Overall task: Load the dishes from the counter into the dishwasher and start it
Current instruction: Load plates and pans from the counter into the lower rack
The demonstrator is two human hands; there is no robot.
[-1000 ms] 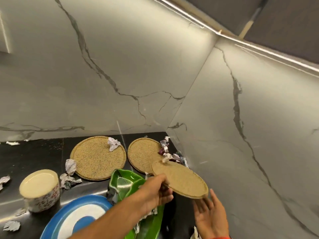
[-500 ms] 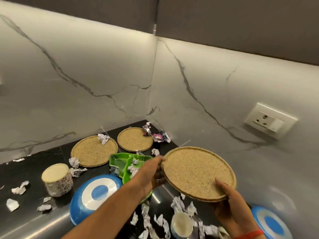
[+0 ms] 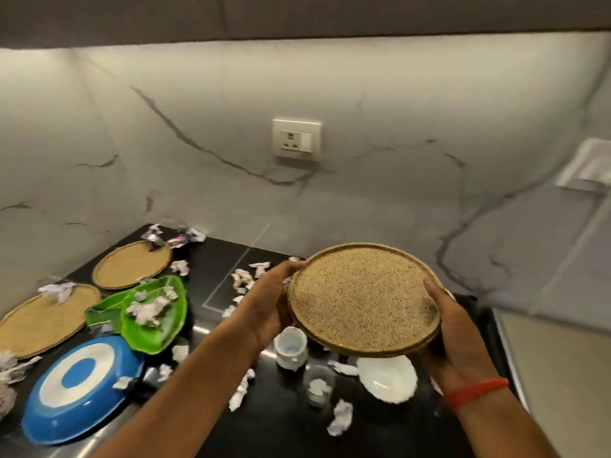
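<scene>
Early stage: left hand and right hand clasp one speckled plate aloft; blue plate at eight o'clock unloaded, dishwasher unseen.

Held plate: tan, finely speckled, with a darker brown rim; two further plates of the same tan finish. Leaf-shaped dishes: bright green; round plate: blue with a white ring and blue centre; cup and bowl: white. Counter: black; wall: pale grey with dark veins; wrist band: red.
</scene>
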